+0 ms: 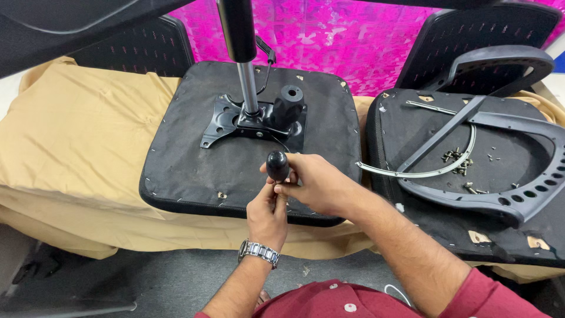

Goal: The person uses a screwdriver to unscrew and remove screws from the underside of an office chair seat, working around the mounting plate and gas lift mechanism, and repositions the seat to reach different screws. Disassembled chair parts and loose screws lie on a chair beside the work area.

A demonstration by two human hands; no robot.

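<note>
pinching a black knob (278, 165), both hands' (268, 215) (315, 185) grips close over the upturned seat (194, 171).

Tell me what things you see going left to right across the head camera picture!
Tan cloth → upside-down seat cushion with metal plate → black knob held by both hands → curved plastic armrest frame with loose screws.
</note>
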